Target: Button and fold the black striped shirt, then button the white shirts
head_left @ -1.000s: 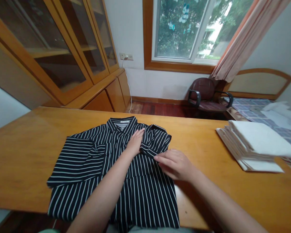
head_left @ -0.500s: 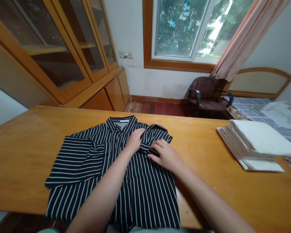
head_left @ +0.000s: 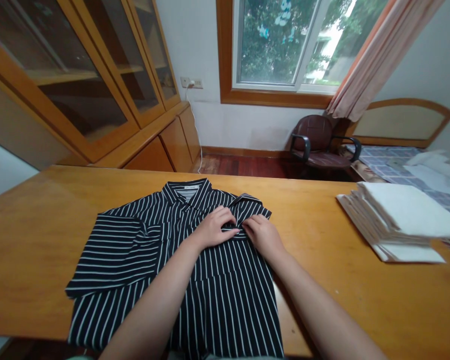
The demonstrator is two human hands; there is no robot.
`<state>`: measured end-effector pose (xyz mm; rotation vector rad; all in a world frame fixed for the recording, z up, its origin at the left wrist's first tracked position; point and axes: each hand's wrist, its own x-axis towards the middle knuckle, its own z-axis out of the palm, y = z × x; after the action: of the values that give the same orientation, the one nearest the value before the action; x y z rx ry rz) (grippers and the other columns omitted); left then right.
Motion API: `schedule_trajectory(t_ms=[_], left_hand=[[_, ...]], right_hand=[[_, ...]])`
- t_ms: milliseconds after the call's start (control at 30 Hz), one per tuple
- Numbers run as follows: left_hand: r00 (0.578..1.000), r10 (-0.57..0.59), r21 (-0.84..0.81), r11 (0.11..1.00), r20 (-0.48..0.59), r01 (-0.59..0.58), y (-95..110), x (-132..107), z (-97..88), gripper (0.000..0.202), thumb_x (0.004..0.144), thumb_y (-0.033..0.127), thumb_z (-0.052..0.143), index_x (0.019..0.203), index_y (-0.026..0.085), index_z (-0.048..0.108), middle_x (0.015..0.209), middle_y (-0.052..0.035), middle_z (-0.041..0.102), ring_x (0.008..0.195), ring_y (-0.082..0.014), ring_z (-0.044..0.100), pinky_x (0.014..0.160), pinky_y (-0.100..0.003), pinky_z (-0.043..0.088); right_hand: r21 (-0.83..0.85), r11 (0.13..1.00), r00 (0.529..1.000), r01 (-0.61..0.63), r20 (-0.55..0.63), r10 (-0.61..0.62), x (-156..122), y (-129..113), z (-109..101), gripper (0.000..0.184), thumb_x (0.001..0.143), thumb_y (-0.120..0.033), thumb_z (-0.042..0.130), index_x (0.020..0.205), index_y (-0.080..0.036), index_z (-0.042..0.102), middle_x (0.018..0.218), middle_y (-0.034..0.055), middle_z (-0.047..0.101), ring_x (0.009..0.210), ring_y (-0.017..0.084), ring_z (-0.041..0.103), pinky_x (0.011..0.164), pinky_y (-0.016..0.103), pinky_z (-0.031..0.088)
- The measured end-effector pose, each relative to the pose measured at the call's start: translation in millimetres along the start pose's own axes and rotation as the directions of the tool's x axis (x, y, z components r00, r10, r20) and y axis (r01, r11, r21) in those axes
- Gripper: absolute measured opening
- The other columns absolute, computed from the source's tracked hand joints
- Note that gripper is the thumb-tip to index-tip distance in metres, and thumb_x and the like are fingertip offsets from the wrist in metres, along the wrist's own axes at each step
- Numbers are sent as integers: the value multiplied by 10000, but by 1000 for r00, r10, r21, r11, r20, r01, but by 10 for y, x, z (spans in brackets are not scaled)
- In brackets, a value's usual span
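Observation:
A black shirt with white stripes (head_left: pixel 225 295) lies face up, its collar toward the far edge of the table. Its left-hand sleeve (head_left: pixel 116 255) is spread flat over that side, while the other sleeve (head_left: pixel 247 204) is bunched and folded across the chest. My left hand (head_left: pixel 215 227) grips this bunched sleeve, thumb and fingers around the cloth. Close beside it, my right hand (head_left: pixel 262 234) pinches the same sleeve with its fingertips. The fingers partly hide the cloth between them.
The wooden table (head_left: pixel 315 300) carries a stack of folded white sheets (head_left: pixel 405 215) at the right. Beyond it stand a brown armchair (head_left: pixel 315 140), a bed (head_left: pixel 390 165) and a glass-door cabinet (head_left: pixel 108 145).
My left hand has shifted slightly right and toward me along the sleeve. The right hand has closed its fingers on the cloth, nearer the left hand.

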<state>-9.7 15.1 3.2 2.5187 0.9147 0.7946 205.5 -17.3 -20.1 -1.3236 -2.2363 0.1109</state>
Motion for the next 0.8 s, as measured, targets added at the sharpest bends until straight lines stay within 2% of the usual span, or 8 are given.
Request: schedule_trajectory(t_ms=[67,167,367,500,633,800], left_hand=[[997,5,14,1000,82,-6,2,2,4,191,871,380,695,922,204,641,951,-42,627,951,-218,559,832,-356,487],[993,0,43,999,121,-5,-14,1,12,172,860,340,714,935,205,640,971,-40,622,955,-219,550,823,-350,483],[992,17,37,999,123,-22,-53,-7,21,130,880,302,693,967,211,661,994,-37,630,997,-213,550,865,-347,487],[991,23,57,998,129,-30,-32,-1,9,138,892,284,667,1010,214,663,1021,-41,638,1010,-217,553,879,-361,494],[994,14,80,997,111,-23,4,9,5,123,898,235,626,1013,213,664,1022,-47,640,1007,-218,555,881,-365,500],[995,12,109,994,95,-22,17,23,27,155,876,282,660,1020,223,654,1022,-51,631,1021,-236,549,874,-383,504]], right_hand=[[9,1000,1000,-23,-18,23,11,28,6,138,958,-181,567,927,-207,699,862,71,673,833,231,600,737,355,518],[61,997,997,-45,-54,48,26,60,18,152,960,-173,550,924,-209,693,862,72,665,839,235,604,752,366,521],[190,978,990,-85,-98,105,18,109,27,131,950,-177,565,915,-212,685,868,59,667,870,233,618,799,369,514],[282,948,973,-146,-131,188,22,95,-6,110,935,-173,584,900,-214,680,877,53,681,883,228,636,821,364,518],[330,931,963,-153,-160,215,27,65,-35,112,938,-194,571,905,-217,676,892,57,692,890,230,647,833,374,523],[399,902,946,-164,-195,258,24,51,-32,120,940,-225,558,900,-221,672,891,55,696,868,221,656,816,368,531]])
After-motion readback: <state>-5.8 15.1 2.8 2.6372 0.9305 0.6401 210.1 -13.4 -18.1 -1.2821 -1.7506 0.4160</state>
